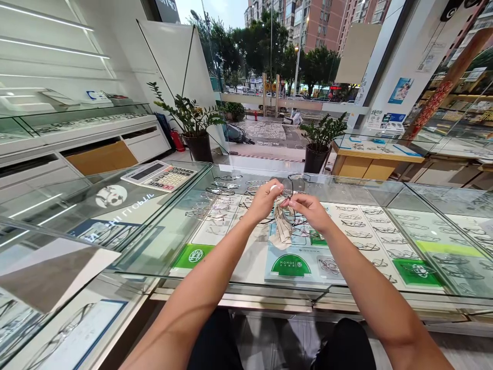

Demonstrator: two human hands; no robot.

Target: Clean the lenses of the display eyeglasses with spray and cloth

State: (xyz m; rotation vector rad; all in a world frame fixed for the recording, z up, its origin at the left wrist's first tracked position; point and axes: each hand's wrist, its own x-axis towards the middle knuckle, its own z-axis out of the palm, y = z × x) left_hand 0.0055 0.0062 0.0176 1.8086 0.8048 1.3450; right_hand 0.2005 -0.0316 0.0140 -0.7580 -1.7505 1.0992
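Above the glass counter, my left hand (265,199) is closed with thumb and fingers pinched at a pair of dark-framed eyeglasses (291,186). My right hand (311,210) is closed too, its thumb and fingertips pressing a beige cleaning cloth (283,228) against the lower part of the glasses. The cloth hangs down between both hands. Fingers and cloth hide part of the frame, and the exact grip on it is hard to make out. Beneath them, rows of spectacles (353,223) lie inside the glass display case (246,280).
A large calculator (159,176) rests on the glass at the left. Another glass case (61,288) adjoins at the near left. Beyond the counter stand two potted plants (200,146) (316,156), a red fire extinguisher (177,140) and a glass shopfront.
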